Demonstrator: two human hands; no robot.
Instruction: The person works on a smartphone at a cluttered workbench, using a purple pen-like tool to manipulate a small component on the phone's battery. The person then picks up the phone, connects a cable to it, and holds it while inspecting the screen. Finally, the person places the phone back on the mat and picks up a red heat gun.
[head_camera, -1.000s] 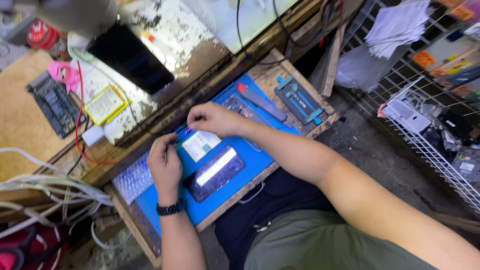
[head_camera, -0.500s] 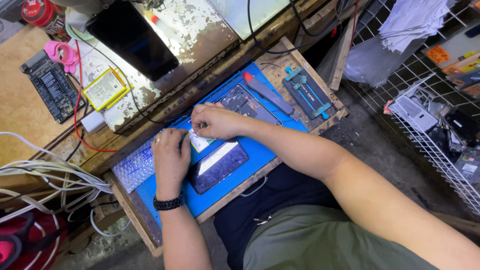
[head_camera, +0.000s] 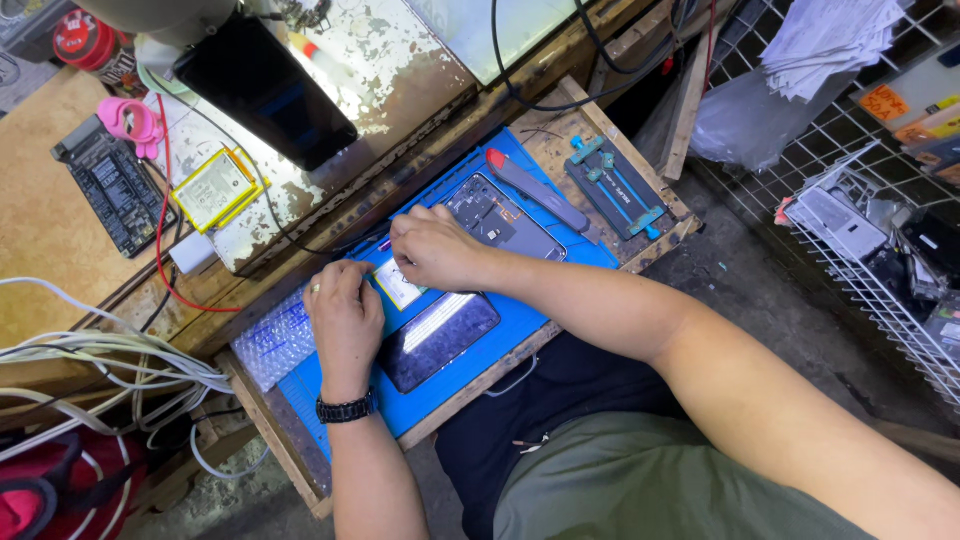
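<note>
I see a white wire basket (head_camera: 880, 290) at the right edge, holding dark flat phone-like pieces and small boxes heaped loosely; I cannot tell them apart. Above it, a grey plastic bag (head_camera: 740, 130) sits under a stack of white papers (head_camera: 830, 40).

On the worn wooden tray (head_camera: 560, 140), a smooth blue mat (head_camera: 470, 380) carries the work. My left hand (head_camera: 345, 320) lies curled, fingers pressed down at the mat's upper edge, a black wristwatch (head_camera: 345, 408) on the wrist. My right hand (head_camera: 435, 248) is bunched, fingertips pinching at a small white rectangular part (head_camera: 400, 288); whether it grips a tool I cannot tell. That part lies on the mat between both hands.

Just below it rests a glossy dark phone screen (head_camera: 437, 340), its long axis running from lower left to upper right. An opened phone body (head_camera: 505, 222), grey and showing its inner parts, lies parallel beyond my right hand. Beside it are a slim grey pry tool with a red tip (head_camera: 540, 190) and a dark metal clamp jig with teal fittings (head_camera: 612, 185). A sheet of bubble wrap (head_camera: 272, 340) sticks out left of the mat.
</note>
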